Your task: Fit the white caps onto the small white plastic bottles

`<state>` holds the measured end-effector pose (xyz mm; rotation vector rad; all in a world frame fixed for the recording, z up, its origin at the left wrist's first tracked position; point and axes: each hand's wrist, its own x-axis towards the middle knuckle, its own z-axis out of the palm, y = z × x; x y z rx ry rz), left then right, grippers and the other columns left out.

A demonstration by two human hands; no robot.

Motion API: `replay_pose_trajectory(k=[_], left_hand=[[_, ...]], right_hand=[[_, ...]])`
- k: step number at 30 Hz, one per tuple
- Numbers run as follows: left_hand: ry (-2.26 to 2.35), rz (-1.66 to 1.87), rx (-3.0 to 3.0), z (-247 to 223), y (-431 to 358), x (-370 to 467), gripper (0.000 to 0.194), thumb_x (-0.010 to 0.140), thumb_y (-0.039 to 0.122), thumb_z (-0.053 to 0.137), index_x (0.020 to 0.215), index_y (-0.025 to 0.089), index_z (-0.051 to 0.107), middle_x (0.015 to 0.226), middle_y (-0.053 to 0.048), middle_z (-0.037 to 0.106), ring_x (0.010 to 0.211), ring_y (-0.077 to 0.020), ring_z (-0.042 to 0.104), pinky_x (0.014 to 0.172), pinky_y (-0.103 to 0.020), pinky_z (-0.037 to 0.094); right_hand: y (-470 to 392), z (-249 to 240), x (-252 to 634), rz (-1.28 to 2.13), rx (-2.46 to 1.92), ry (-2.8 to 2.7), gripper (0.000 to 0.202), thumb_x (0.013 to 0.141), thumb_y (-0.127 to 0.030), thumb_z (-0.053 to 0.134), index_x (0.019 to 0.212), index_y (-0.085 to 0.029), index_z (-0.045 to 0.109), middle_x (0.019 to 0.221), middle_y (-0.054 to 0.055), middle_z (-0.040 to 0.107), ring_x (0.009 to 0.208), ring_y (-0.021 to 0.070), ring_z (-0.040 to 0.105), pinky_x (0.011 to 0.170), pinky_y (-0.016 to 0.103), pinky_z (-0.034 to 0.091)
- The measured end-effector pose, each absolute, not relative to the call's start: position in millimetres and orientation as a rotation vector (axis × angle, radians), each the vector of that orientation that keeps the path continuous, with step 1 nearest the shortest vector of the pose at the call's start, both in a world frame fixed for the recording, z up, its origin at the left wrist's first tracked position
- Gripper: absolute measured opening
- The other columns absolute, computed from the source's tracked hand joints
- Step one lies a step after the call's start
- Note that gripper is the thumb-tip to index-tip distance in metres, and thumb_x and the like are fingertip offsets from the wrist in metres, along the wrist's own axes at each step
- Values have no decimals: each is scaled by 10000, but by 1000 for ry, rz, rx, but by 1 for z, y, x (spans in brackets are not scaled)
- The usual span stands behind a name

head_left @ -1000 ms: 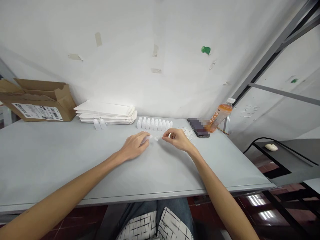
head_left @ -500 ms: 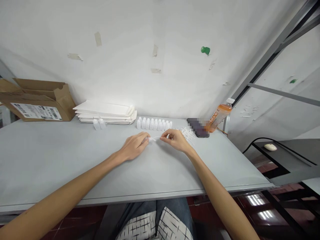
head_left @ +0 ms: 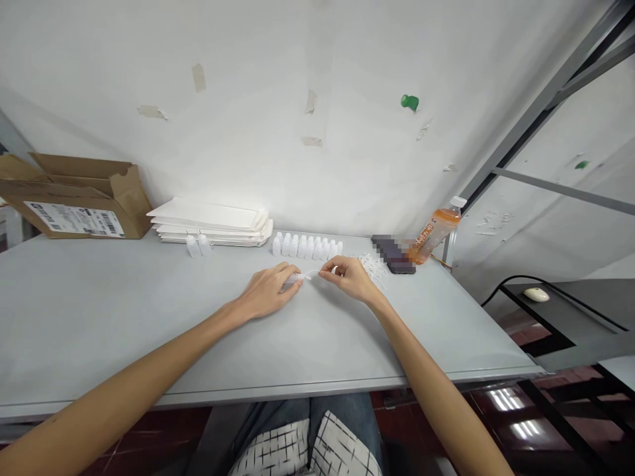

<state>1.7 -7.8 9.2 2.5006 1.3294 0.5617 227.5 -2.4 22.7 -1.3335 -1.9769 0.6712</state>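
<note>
White and half hidden, a small bottle (head_left: pixel 292 279) is lying in the left hand (head_left: pixel 268 291), fingers and thumb curling around it over the grey table (head_left: pixel 297 347), its tip apparently meeting a thin white piece (head_left: pixel 311 274) that the right hand (head_left: pixel 350 276) is pinching. The person seems to be joining the two, which is calling for steady holding and fine aim; the gap showing between them a second ago is now looking closed.

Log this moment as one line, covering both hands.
left hand: holds small white bottle, partly hidden | right hand: pinches thin white piece | behind: bottle row
</note>
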Motion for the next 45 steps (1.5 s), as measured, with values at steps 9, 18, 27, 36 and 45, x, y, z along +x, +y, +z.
replay_pose_trajectory(k=[9,18,27,36,45], left_hand=[[1333,550,2516,7,-7,1,391,947,454,332,1130,224,589,1101,-40,650,847,-219,647,746,-347,463],[1341,554,2484,7,-6,1,396,947,466,335,1134,223,585,1132,-42,650,848,-217,647,786,-359,469],[1296,672,2395,7,-4,0,393,936,468,365,1125,218,601,1158,-42,651,888,-213,640,790,-338,490],[1289,683,2398,7,-5,0,402,939,475,357,1110,215,612,1135,-45,665,861,-214,646,799,-347,484],[1300,676,2398,8,-6,1,427,936,482,355,1131,208,618,1146,-47,664,899,-232,648,817,-367,479]], right_hand=[[-4,24,227,721,-1331,-1936,180,796,-339,635,755,-169,680,749,8,644,512,75,428,514,235,346],[-4,25,225,692,-1340,-1957,171,798,-329,638,752,-172,688,771,16,667,518,77,431,524,240,350],[-6,24,223,640,-1329,-1990,129,806,-291,641,760,-184,697,807,8,685,571,87,473,574,246,373],[-4,23,225,608,-1322,-1966,129,806,-291,637,763,-184,695,768,1,672,535,79,434,550,242,363],[-6,23,222,623,-1305,-1998,127,815,-290,635,770,-189,698,803,7,681,571,89,472,566,244,374]])
